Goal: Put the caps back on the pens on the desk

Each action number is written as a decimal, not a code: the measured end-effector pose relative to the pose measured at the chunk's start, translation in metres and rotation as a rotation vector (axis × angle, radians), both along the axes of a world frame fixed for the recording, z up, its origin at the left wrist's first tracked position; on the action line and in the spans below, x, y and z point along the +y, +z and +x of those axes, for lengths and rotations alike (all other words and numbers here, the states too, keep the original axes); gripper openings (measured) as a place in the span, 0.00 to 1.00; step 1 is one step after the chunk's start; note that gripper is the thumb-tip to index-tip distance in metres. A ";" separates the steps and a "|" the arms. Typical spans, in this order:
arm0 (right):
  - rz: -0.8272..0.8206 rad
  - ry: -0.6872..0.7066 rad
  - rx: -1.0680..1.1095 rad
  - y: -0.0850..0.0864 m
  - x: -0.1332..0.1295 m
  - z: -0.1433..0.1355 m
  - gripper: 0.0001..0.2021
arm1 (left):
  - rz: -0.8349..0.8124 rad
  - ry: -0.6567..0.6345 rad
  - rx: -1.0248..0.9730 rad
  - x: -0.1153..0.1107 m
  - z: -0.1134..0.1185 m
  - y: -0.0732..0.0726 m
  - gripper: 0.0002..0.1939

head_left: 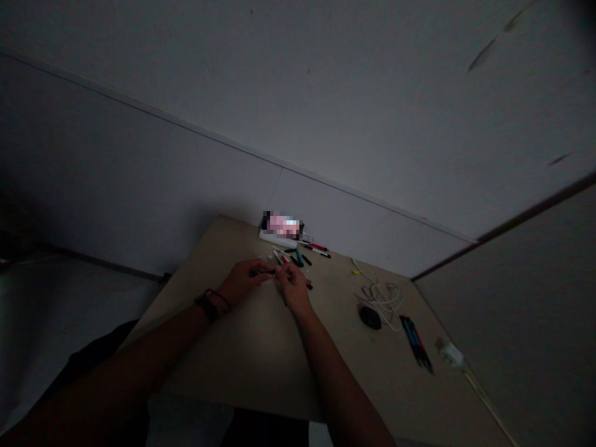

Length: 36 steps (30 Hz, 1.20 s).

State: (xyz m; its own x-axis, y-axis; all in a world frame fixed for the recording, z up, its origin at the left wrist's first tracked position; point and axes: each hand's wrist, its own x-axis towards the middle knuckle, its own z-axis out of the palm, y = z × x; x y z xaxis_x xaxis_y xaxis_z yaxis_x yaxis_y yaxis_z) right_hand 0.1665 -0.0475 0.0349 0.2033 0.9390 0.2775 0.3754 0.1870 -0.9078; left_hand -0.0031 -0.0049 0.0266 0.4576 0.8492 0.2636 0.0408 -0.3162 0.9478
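Observation:
Over the far part of the tabletop, my left hand [240, 279] is closed around a slim dark pen [265, 271], which points to the right. My right hand [293, 288] pinches at the pen's right end, its fingertips meeting those of the left; the exact grip is too dark to make out. Just beyond the fingers lie loose pen parts, among them a blue piece [298, 256] and a short black piece [306, 260]. A red and black piece [309, 284] shows beside my right hand.
A phone with a lit, blurred screen [283, 225] leans on a white stand [278, 239] by the wall. Pens [317, 246] lie right of it. Farther right are a black mouse [370, 316], a coiled white cable [384, 297], a row of pens [416, 343] and a white plug [451, 354].

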 end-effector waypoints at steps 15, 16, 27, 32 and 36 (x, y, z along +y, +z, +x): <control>0.019 0.046 0.006 0.000 -0.001 0.001 0.15 | -0.024 -0.003 0.010 0.000 -0.001 0.003 0.13; 0.015 0.026 -0.006 -0.001 0.000 0.001 0.16 | -0.013 -0.004 0.014 0.000 -0.001 0.003 0.13; 0.003 -0.026 0.000 -0.001 0.001 0.000 0.20 | 0.012 0.005 0.015 0.000 0.000 0.000 0.12; -0.034 0.025 0.046 -0.003 0.001 0.001 0.20 | -0.013 0.005 0.023 0.001 0.000 0.001 0.13; -0.039 -0.018 0.008 -0.003 0.001 0.002 0.21 | -0.004 -0.012 0.017 -0.001 -0.001 0.002 0.12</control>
